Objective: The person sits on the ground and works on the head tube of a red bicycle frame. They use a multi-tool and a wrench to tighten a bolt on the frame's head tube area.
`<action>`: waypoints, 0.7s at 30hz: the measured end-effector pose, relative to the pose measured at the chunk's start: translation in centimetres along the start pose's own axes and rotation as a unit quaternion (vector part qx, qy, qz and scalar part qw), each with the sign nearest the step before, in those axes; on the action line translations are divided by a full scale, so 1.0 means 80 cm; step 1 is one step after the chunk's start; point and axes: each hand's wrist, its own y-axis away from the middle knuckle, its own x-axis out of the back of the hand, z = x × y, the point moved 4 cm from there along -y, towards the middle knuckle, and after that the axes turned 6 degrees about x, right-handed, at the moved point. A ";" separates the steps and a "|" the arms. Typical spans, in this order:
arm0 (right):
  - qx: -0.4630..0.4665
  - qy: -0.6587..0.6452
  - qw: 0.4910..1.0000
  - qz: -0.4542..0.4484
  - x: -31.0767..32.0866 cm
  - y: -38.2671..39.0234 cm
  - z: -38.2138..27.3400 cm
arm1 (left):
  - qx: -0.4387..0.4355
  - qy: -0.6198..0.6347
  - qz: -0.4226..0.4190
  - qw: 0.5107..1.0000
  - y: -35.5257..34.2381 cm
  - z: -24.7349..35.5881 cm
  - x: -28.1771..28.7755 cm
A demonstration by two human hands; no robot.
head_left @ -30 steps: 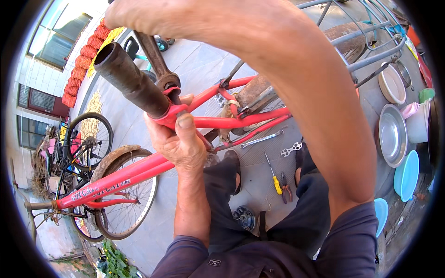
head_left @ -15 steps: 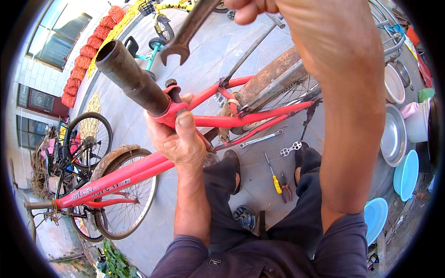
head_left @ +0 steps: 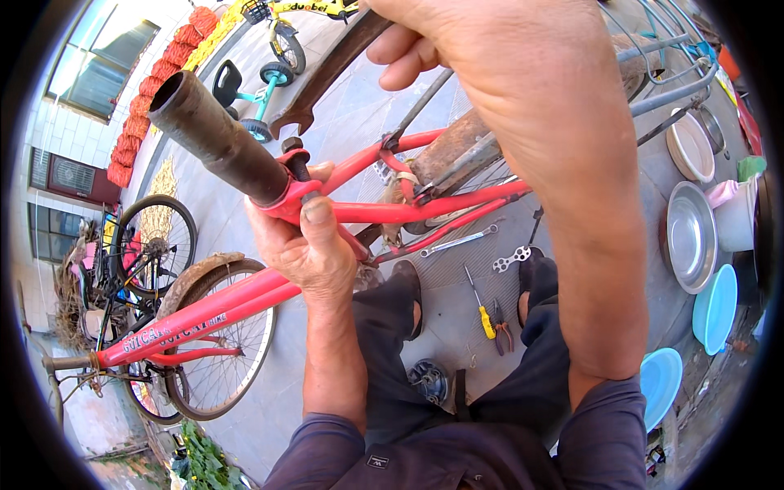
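Note:
My left hand is closed around the red bicycle frame just below its seat clamp, thumb on top. A thick rusty seat tube sticks up out of the clamp toward the upper left. Across the clamp runs a bolt with a dark hexagonal head. My right hand, partly cut off by the upper edge, grips a worn open-end wrench. The wrench's jaw is just above the bolt head; whether they touch I cannot tell.
On the paving between my feet lie a combination wrench, a multi-hole spanner, a yellow-handled screwdriver and pliers. The bicycle's front wheel is at left. Basins stand at right, a teal tricycle beyond.
My right hand has brought the wrench left and down, so its jaw is closer to the bolt head. The left hand keeps its grip, and the frame appears slightly shifted left.

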 end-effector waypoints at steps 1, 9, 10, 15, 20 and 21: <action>0.000 -0.001 1.000 -0.003 0.003 0.003 0.001 | 0.002 -0.004 0.000 1.000 0.000 -0.001 0.002; 0.002 0.003 1.000 -0.005 0.003 0.002 0.005 | 0.006 0.018 -0.001 1.000 0.001 -0.001 -0.002; 0.002 0.003 1.000 -0.006 0.003 0.002 0.006 | 0.006 0.019 -0.001 1.000 0.000 -0.002 -0.002; 0.005 0.004 1.000 -0.007 0.007 0.000 0.007 | 0.004 0.011 0.003 1.000 0.000 -0.002 -0.001; 0.008 0.007 1.000 -0.006 0.013 0.002 0.008 | 0.005 0.012 -0.001 1.000 0.000 -0.004 -0.003; 0.009 0.005 1.000 -0.008 0.011 0.003 0.008 | 0.005 0.011 0.001 1.000 0.000 -0.004 -0.001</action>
